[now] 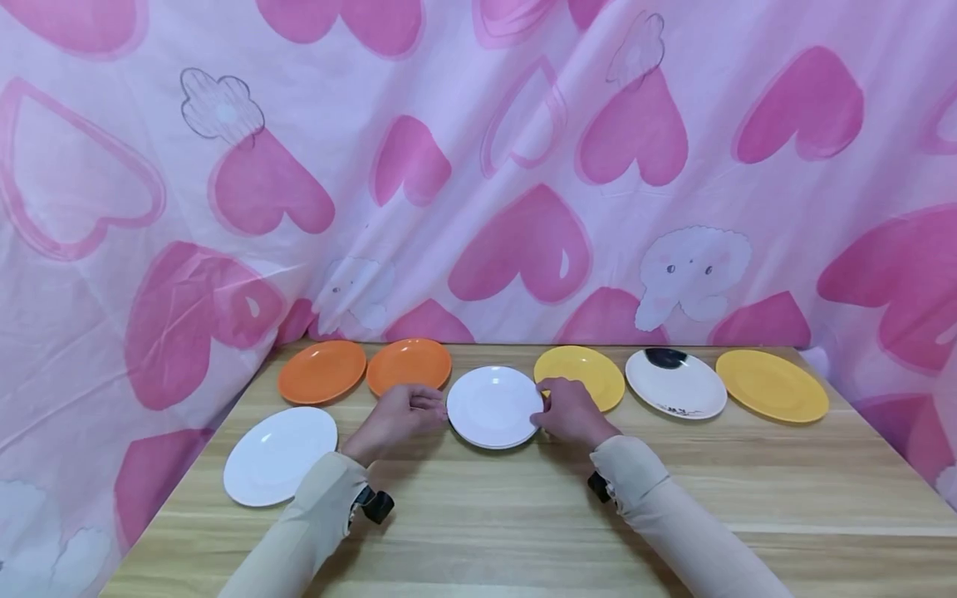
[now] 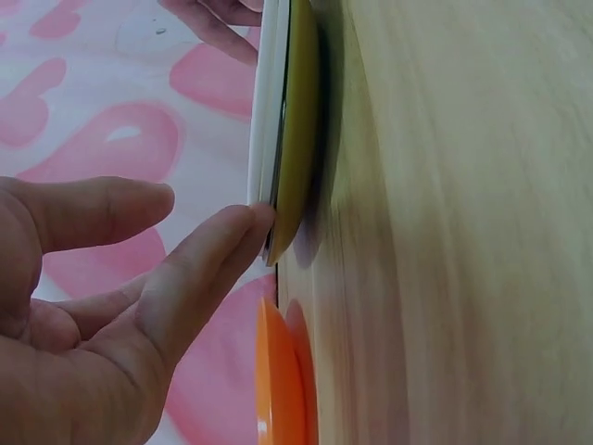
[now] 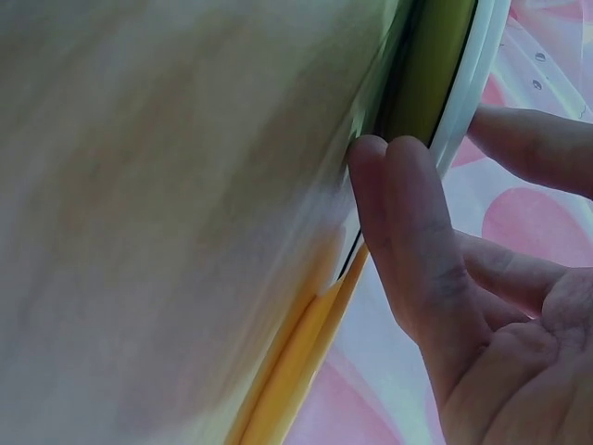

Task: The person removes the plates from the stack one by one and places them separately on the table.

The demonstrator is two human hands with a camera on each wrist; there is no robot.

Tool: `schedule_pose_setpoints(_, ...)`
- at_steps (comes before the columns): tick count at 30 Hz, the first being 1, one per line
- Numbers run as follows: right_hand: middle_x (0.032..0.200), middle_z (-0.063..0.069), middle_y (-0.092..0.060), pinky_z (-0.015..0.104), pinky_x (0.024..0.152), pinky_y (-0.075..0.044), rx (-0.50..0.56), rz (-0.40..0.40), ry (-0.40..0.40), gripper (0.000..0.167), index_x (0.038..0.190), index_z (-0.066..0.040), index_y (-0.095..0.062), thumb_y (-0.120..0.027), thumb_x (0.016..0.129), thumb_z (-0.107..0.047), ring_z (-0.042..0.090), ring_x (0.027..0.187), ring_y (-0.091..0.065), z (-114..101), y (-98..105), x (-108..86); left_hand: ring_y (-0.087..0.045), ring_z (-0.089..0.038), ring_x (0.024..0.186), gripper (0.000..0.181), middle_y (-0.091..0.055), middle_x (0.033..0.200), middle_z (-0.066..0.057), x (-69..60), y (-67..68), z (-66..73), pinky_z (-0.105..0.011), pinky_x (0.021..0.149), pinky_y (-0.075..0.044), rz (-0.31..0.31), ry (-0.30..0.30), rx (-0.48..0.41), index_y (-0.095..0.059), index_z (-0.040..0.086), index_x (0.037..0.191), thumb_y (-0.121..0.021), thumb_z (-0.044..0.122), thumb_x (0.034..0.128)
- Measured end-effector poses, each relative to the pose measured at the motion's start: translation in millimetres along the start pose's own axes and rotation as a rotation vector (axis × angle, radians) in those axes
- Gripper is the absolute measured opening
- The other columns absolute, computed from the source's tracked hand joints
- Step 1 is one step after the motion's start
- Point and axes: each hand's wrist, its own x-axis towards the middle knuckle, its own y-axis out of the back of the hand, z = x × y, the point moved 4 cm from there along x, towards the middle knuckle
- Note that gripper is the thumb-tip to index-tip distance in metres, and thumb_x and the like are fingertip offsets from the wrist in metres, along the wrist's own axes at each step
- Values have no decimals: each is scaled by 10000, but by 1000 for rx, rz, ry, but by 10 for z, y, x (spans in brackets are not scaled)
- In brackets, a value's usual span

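In the head view a round white plate (image 1: pixel 495 405) lies at mid-table, its face up. Both wrist views show more than one rim at its edge, like a stack of plates (image 2: pixel 269 111), with a yellowish-green underside (image 3: pixel 431 65). My right hand (image 1: pixel 574 413) pinches the right edge, thumb over the rim and two fingers against the underside. At the left edge, my left hand (image 1: pixel 399 419) touches the rim with extended fingertips; its thumb stands apart from the plate. Whether the stack rests on the table cannot be told.
Two orange plates (image 1: pixel 321 371) lie at the back left, and a white plate (image 1: pixel 280 457) at the front left. To the right are a yellow plate (image 1: pixel 591 374), a white plate with a black patch (image 1: pixel 676 390) and another yellow plate (image 1: pixel 772 386). A heart-patterned curtain (image 1: pixel 523 241) hangs behind the wooden table (image 1: pixel 508 531).
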Motion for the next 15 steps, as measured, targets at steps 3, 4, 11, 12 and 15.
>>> schedule_pose_setpoints(3,842,57,-678,237,647,-477,4,6,8,414,1224,-35,-645,-787,852,-149,172,738,-583,2,21,0,-691,-146,980,268,-754,1046,-40,15,-12,13,-357,938,-591,14,1,4,-691,59,1175,-717,107,913)
schedule_pose_setpoints(4,839,59,-676,237,642,-475,9,6,7,395,1207,-38,-649,-785,852,-146,174,735,-583,4,26,1,-686,-147,981,267,-750,1052,-43,19,-14,14,-359,943,-589,16,2,2,-691,60,1175,-716,104,913)
schedule_pose_setpoints(11,798,61,-650,239,611,-449,9,3,7,181,960,-76,-655,-782,851,-145,185,713,-569,13,23,13,-680,-154,954,267,-735,1058,-82,42,-44,-7,-323,910,-596,22,3,-50,-688,35,1161,-723,58,897)
schedule_pose_setpoints(12,800,62,-652,238,612,-447,8,1,10,177,954,-77,-656,-783,850,-144,185,713,-568,12,20,12,-680,-158,951,271,-734,1056,-93,39,-47,-11,-319,897,-598,23,-1,-55,-686,26,1159,-727,50,892)
schedule_pose_setpoints(15,816,63,-658,238,618,-452,18,-4,17,237,1044,-66,-680,-786,845,-138,181,721,-570,10,10,12,-685,-167,953,292,-737,1058,-105,31,-51,-35,-310,881,-602,29,11,-78,-682,21,1167,-733,28,880)
